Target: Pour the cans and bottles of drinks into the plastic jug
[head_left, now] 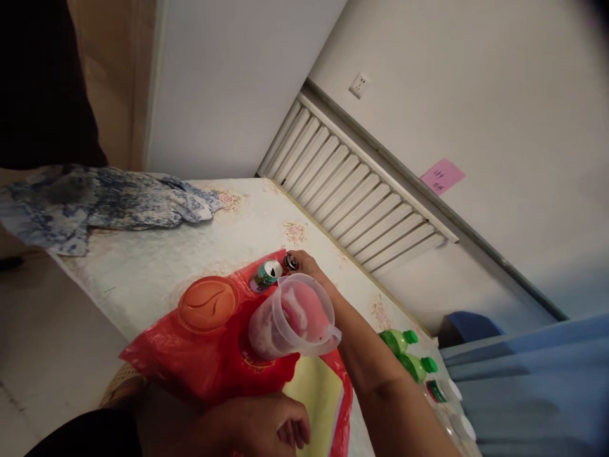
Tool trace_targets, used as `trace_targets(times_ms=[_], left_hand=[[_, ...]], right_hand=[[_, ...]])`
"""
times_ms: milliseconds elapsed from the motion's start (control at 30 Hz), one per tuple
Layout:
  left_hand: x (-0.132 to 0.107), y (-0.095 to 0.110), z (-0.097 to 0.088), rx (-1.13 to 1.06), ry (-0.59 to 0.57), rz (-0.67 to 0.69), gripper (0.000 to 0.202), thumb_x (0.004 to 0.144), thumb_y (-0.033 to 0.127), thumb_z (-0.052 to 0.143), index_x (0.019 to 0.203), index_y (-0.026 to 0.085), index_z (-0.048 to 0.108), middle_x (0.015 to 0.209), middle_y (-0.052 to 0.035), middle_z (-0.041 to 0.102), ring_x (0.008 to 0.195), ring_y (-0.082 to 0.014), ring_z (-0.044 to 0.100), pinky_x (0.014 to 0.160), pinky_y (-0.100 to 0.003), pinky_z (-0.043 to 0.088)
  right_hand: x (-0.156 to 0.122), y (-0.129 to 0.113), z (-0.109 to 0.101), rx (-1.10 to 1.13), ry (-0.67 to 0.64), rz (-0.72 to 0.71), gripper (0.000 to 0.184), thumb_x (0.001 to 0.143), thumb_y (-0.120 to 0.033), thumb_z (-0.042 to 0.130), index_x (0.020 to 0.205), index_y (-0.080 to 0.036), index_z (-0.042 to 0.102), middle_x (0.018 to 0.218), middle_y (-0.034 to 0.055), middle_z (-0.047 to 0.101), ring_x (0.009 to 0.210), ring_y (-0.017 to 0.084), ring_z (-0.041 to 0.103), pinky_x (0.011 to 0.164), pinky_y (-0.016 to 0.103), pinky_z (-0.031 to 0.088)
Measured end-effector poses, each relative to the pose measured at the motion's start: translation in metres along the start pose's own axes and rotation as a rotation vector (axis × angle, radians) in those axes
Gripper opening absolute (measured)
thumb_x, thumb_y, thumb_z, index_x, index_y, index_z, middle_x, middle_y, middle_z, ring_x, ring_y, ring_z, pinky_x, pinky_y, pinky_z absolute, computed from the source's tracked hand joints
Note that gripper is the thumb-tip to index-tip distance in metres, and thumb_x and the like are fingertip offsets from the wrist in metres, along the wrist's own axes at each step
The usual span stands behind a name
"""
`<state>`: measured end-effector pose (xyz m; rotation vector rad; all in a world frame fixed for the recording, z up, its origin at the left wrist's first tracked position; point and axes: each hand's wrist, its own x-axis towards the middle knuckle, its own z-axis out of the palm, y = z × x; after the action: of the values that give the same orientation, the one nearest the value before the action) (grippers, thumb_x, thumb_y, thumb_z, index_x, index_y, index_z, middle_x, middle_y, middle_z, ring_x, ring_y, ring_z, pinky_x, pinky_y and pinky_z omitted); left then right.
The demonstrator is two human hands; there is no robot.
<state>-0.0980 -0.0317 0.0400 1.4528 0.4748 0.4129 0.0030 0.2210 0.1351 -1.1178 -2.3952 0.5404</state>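
My right hand [305, 264] reaches past a clear plastic measuring jug [266, 330] and is closed around a dark can [290, 261], whose top shows beside the fingers. Just left of it stands a green and silver can [261, 277] with an opened top. The jug stands upright, with white foam on its inside wall. Near the front, my left hand [273, 424] rests with its fingers curled in, nothing visible in them, beside a yellow sheet [314, 397]. An orange round lid or dish [208, 304] lies on a red plastic sheet [176, 358] under these things.
The table [252, 216] has a flowered cover. A blue and white cloth [143, 200] lies at its far left, near a dark-clothed person [42, 82]. Green-capped bottles [419, 367] stand at right by a blue curtain [533, 387]. A radiator [352, 184] lines the wall.
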Motion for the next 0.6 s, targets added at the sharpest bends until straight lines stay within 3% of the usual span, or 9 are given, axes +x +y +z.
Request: trace_targets(times_ms=[100, 200, 300, 367, 500, 600], left_hand=[[0.004, -0.005, 0.004, 0.005, 0.019, 0.013, 0.039, 0.058, 0.024, 0.08, 0.096, 0.027, 0.07, 0.091, -0.0004, 0.071, 0.091, -0.0248, 0.068, 0.079, -0.036, 0.054], [0.008, -0.007, 0.007, 0.032, 0.044, -0.011, 0.041, 0.058, 0.021, 0.074, 0.099, 0.024, 0.069, 0.092, -0.0014, 0.071, 0.091, -0.0242, 0.067, 0.079, -0.035, 0.054], [0.01, -0.003, 0.01, 0.038, 0.069, -0.007, 0.046, 0.06, 0.022, 0.07, 0.106, 0.018, 0.066, 0.098, -0.006, 0.07, 0.093, -0.0245, 0.066, 0.081, -0.035, 0.054], [0.01, 0.0, 0.011, -0.005, 0.084, 0.023, 0.057, 0.064, 0.024, 0.069, 0.12, 0.017, 0.059, 0.115, -0.0103, 0.067, 0.106, -0.0256, 0.063, 0.09, -0.038, 0.052], [0.009, 0.003, 0.012, -0.093, 0.096, 0.053, 0.085, 0.074, 0.032, 0.067, 0.149, 0.019, 0.031, 0.157, -0.0179, 0.034, 0.139, -0.031, 0.04, 0.109, -0.043, 0.039], [0.008, 0.005, 0.015, -0.019, 0.15, 0.05, 0.092, 0.076, 0.034, 0.067, 0.154, 0.019, 0.02, 0.164, -0.0173, 0.017, 0.147, -0.0347, 0.027, 0.113, -0.045, 0.035]], right_hand=[[-0.014, 0.003, -0.016, -0.095, 0.027, 0.029, 0.042, 0.064, -0.025, 0.076, 0.105, -0.023, 0.071, 0.105, 0.0034, 0.069, 0.095, 0.022, 0.064, 0.09, 0.035, 0.05], [-0.041, 0.004, -0.05, -0.189, 0.109, 0.103, 0.051, 0.061, -0.02, 0.076, 0.111, -0.02, 0.068, 0.108, 0.0067, 0.067, 0.098, 0.023, 0.063, 0.094, 0.039, 0.048], [-0.085, -0.003, -0.089, -0.275, 0.162, 0.167, 0.057, 0.06, -0.016, 0.075, 0.117, -0.019, 0.066, 0.11, 0.0073, 0.066, 0.099, 0.022, 0.062, 0.094, 0.039, 0.048], [-0.121, -0.013, -0.111, -0.296, 0.18, 0.202, 0.058, 0.062, -0.017, 0.074, 0.119, -0.018, 0.065, 0.111, 0.0077, 0.065, 0.098, 0.022, 0.062, 0.093, 0.039, 0.048], [-0.194, -0.046, -0.137, -0.288, 0.175, 0.26, 0.058, 0.064, -0.017, 0.073, 0.122, -0.02, 0.065, 0.112, 0.0073, 0.066, 0.102, 0.023, 0.062, 0.096, 0.04, 0.047], [-0.239, -0.078, -0.14, -0.243, 0.149, 0.298, 0.06, 0.062, -0.017, 0.076, 0.121, -0.024, 0.067, 0.116, 0.0058, 0.066, 0.106, 0.025, 0.061, 0.099, 0.041, 0.045]])
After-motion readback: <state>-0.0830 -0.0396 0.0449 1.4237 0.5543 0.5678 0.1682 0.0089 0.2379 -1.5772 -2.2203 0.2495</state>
